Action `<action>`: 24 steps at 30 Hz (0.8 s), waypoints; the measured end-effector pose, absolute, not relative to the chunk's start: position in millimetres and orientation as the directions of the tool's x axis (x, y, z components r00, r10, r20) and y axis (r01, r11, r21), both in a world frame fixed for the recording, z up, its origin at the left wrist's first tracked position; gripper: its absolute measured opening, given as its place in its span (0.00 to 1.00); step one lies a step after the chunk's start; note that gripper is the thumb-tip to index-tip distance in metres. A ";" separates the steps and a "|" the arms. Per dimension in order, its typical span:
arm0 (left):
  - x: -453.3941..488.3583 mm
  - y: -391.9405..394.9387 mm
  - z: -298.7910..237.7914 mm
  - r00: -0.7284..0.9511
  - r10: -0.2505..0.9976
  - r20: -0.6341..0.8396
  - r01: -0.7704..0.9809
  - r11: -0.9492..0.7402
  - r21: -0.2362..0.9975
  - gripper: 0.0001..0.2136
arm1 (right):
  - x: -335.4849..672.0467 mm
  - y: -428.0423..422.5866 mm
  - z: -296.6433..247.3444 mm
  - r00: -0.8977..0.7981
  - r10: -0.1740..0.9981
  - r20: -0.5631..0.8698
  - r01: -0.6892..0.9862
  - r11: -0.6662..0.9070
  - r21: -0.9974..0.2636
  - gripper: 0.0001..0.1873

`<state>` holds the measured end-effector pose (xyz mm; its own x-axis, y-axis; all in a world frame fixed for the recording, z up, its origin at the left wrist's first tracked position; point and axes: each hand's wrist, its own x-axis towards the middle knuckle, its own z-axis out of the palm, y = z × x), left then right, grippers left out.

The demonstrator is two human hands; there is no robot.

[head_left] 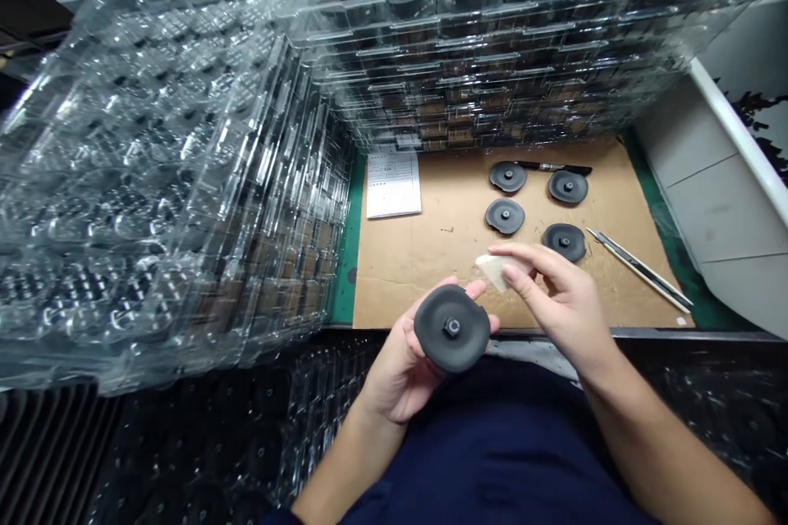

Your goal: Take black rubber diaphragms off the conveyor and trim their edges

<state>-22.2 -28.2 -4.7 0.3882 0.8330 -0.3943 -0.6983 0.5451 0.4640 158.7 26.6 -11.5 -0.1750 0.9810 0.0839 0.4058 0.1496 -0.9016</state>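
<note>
A round black rubber disc with a small hub at its centre (pixel 452 328) rests in my left hand (pixel 406 373), whose fingers curl under and around its edge. Just to the right, my right hand (pixel 560 295) pinches a folded off-white cloth (pixel 494 269) between thumb and fingers. The cloth is close to the disc's upper right edge but apart from it. Beyond my hands, similar discs lie on the cardboard: one at the back left (pixel 508 176), one below it (pixel 505 216), one at the back right (pixel 567 187) and one near my right fingers (pixel 565 241).
A cardboard sheet (pixel 424 262) covers the green bench top. On it are a printed paper (pixel 394 189), a black pen (pixel 554 167) and a slim cutter-like tool (pixel 640 269). Stacked clear plastic trays (pixel 492 49) rise behind, with more trays (pixel 153 180) at left. A white bin (pixel 707 180) stands right.
</note>
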 end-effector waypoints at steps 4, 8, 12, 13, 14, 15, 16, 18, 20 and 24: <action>-21.7 -30.7 -9.9 0.390 0.841 -0.374 -0.725 0.531 0.438 0.28 | 168.2 16.9 -42.0 -0.225 0.961 -0.161 0.464 -0.040 -0.885 0.14; -20.7 -32.1 -14.0 0.399 0.834 -0.381 -0.727 0.541 0.423 0.27 | 162.5 14.0 -56.6 -0.342 0.915 -0.214 0.480 -0.026 -0.877 0.15; -20.2 -32.1 -13.2 0.369 0.845 -0.388 -0.733 0.521 0.438 0.27 | 142.2 23.7 -63.1 -0.423 0.891 -0.166 0.449 0.046 -0.893 0.16; -20.1 -32.3 -12.8 0.363 0.848 -0.387 -0.737 0.515 0.437 0.28 | 137.2 26.4 -65.3 -0.435 0.887 -0.154 0.443 0.061 -0.895 0.17; -20.0 -32.7 -12.3 0.362 0.849 -0.385 -0.741 0.512 0.433 0.29 | 133.1 28.6 -67.6 -0.437 0.888 -0.143 0.441 0.073 -0.894 0.18; -20.0 -33.4 -12.1 0.364 0.849 -0.384 -0.745 0.512 0.427 0.30 | 130.3 30.1 -69.7 -0.430 0.893 -0.133 0.444 0.081 -0.892 0.20; -20.1 -34.1 -12.0 0.364 0.848 -0.385 -0.749 0.512 0.420 0.32 | 128.9 30.6 -71.3 -0.415 0.902 -0.122 0.450 0.087 -0.889 0.21; -20.9 -35.7 -12.6 0.365 0.844 -0.392 -0.757 0.514 0.402 0.34 | 130.9 28.4 -71.6 -0.387 0.917 -0.102 0.456 0.094 -0.885 0.22; -22.0 -36.8 -13.8 0.369 0.843 -0.392 -0.773 0.513 0.374 0.33 | 138.3 22.7 -68.4 -0.383 0.919 -0.090 0.446 0.099 -0.889 0.22; -22.5 -35.4 -15.5 0.414 0.845 -0.339 -0.799 0.515 0.310 0.26 | 158.6 7.3 -58.0 -0.362 0.930 -0.066 0.443 0.109 -0.890 0.18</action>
<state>-22.5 -35.4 -15.5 0.4136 0.8449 -0.3393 -0.7990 0.5155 0.3096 158.6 7.3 -58.0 -0.3617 0.9299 -0.0665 0.4427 0.1085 -0.8901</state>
